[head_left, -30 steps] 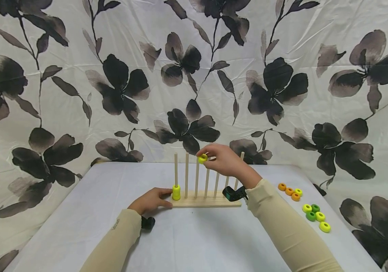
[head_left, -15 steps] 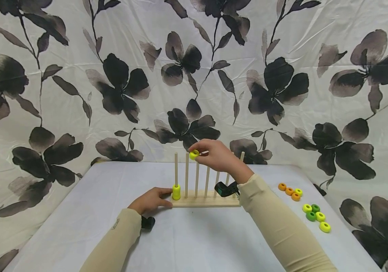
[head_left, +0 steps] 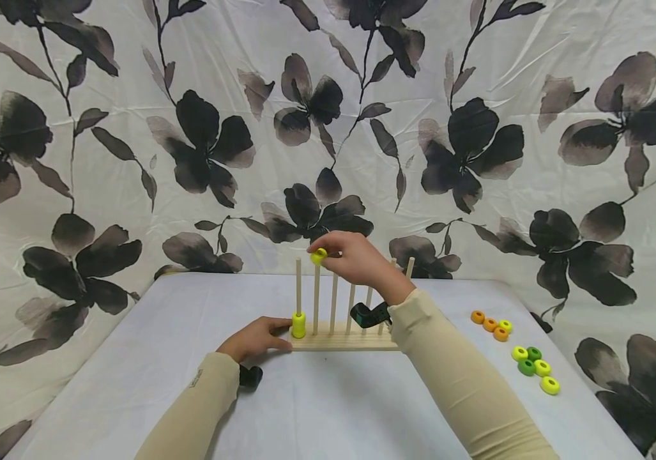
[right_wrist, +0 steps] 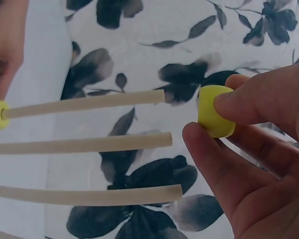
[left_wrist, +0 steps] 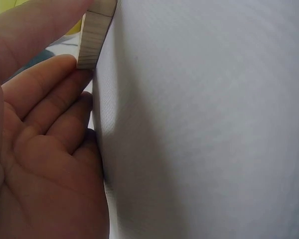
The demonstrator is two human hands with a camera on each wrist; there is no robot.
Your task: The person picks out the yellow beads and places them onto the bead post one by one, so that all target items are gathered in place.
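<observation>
Right hand [head_left: 356,257]: clamped in a pinch, thumb against fingers, on one yellow bead [right_wrist: 209,117]; wrist bent, arm reaching leftward over the rack.
Held bead: raised at the top of the second peg [head_left: 317,300] from left; in the right wrist view it appears clear of the peg tips. Its hole is turned out of sight there, thumb covering part.
Left hand [head_left: 253,340]: apart from the right; thumb and fingers spaced, fingers mostly straight, touching the left end of the wooden base [head_left: 345,345]. Left wrist view cuts off thumb and base at the top.
Leftmost peg [head_left: 298,287]: carries a yellow stack [head_left: 299,325] at its foot; bead count hard to make out.
Other pegs: upright, upper parts partly behind the right hand; right end of base hidden by the right sleeve [head_left: 460,377].
Wrist devices: black, left [head_left: 250,377] and right [head_left: 369,314].
Left sleeve [head_left: 213,390]: small mark near the cuff, too small to read.
Loose beads, right side of table [head_left: 144,358]: orange beads [head_left: 490,324] with a yellow one, far; green beads [head_left: 526,367] with yellow ones, nearer.
Backdrop [head_left: 362,153]: floral cloth, cut off at the frame edges.
</observation>
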